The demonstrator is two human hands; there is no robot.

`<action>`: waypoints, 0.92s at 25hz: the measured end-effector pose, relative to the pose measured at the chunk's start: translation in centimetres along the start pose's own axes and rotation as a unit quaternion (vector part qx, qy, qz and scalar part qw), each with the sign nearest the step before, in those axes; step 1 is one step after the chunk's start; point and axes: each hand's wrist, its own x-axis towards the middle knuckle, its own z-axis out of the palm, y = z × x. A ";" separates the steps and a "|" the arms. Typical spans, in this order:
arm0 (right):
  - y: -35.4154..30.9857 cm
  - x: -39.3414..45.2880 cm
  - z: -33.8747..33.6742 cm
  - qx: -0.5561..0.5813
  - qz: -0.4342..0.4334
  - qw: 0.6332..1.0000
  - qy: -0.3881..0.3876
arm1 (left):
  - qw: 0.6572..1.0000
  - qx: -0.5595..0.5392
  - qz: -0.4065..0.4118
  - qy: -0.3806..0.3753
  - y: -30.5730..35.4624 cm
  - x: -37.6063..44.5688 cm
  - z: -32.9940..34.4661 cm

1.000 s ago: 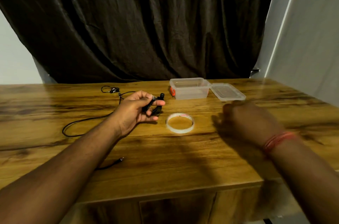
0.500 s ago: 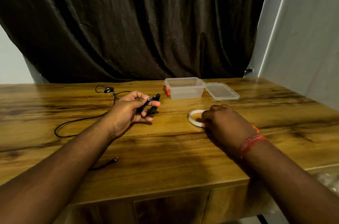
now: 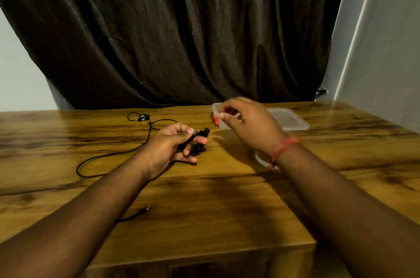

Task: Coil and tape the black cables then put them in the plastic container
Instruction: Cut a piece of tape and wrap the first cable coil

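My left hand [image 3: 172, 148] is shut on a small coiled bundle of black cable [image 3: 196, 141] just above the table. A second black cable [image 3: 109, 156] trails loose across the table to the left, with its earpieces [image 3: 141, 117] at the back and a plug end [image 3: 147, 208] near my left forearm. My right hand [image 3: 248, 125] is raised and blurred in front of the clear plastic container [image 3: 216, 108], thumb and forefinger pinched together, and I see nothing between them. The clear tape roll [image 3: 261, 160] lies on the table, mostly hidden under my right wrist.
The container's clear lid [image 3: 293, 119] lies flat to its right. An orange clip [image 3: 216, 119] shows at the container's left corner. The wooden table [image 3: 216, 209] ends close in front of me. A dark curtain [image 3: 181, 39] hangs behind, and a pale wall stands at the right.
My right hand has lifted off the tape roll and risen toward the container. The roll now sits under my wrist. My left hand still holds the coiled cable.
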 end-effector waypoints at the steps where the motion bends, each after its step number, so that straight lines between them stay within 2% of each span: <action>1: -0.7 0.9 1.5 0.076 -0.011 0.997 0.009 | 1.000 -0.004 0.002 -0.001 0.0 0.0 -0.1; 4: -0.8 1.1 4.9 0.172 -0.029 0.985 0.009 | 1.000 -0.019 0.013 0.000 -0.3 0.5 -0.8; 8: 0.7 0.7 5.7 0.174 -0.059 0.982 -0.045 | 0.999 -0.018 0.023 -0.016 -1.0 1.0 -0.9; 11: 0.7 0.7 5.4 0.202 -0.043 0.976 -0.071 | 0.999 -0.004 0.032 -0.030 -1.2 1.1 -0.6; 19: 0.2 0.8 4.6 0.327 0.023 0.943 -0.060 | 0.998 0.001 0.058 -0.028 -1.1 1.0 -0.4; 23: -0.3 0.6 4.7 0.314 0.026 0.945 -0.092 | 0.998 0.018 0.055 -0.028 -1.0 0.7 -0.2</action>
